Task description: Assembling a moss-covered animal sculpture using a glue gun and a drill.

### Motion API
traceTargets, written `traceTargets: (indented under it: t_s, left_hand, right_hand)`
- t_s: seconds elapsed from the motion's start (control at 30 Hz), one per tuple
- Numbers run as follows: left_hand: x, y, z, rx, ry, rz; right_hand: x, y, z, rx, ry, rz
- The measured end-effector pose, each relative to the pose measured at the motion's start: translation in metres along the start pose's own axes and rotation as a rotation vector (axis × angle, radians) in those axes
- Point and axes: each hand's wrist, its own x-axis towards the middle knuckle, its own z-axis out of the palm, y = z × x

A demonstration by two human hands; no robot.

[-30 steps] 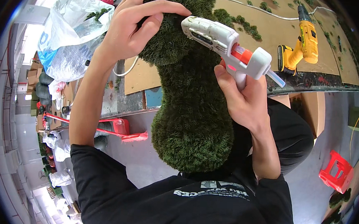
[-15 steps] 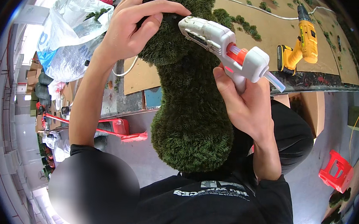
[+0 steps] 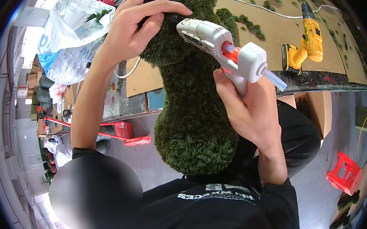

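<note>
Currently my right hand (image 3: 253,108) grips a white glue gun (image 3: 215,39); my left hand (image 3: 132,25), grip unclear, touches the green foliage (image 3: 192,100) far-side.

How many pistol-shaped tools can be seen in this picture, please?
2. The white hot glue gun is in the right hand; the yellow cordless drill is on the cardboard-covered table, at the picture's upper right. Others may be hidden behind the green foliage piece.

R grip (image 3: 254,108) & wht glue gun (image 3: 211,35) shifted slightly L vs. earlier.
</note>
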Motion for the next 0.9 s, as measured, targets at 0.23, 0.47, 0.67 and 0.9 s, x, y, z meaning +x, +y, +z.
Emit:
traceTargets:
  t_s: [0.23,0.47,0.67,0.9]
  left_hand:
    - [-0.001,0.002,-0.001,-0.012,-0.031,-0.046]
    - [0.005,0.002,0.001,0.086,-0.037,0.059]
    - [0.001,-0.004,0.005,0.066,-0.002,0.084]
    - [0.0,-0.005,0.01,0.032,0.012,0.051]
  right_hand:
    - [-0.014,-0.008,-0.021,0.188,-0.001,0.128]
    - [-0.068,0.007,-0.137,0.347,0.418,0.18]
    - [-0.044,0.078,-0.247,0.342,1.067,0.305]
    - [-0.028,0.23,-0.288,0.204,0.393,0.705]
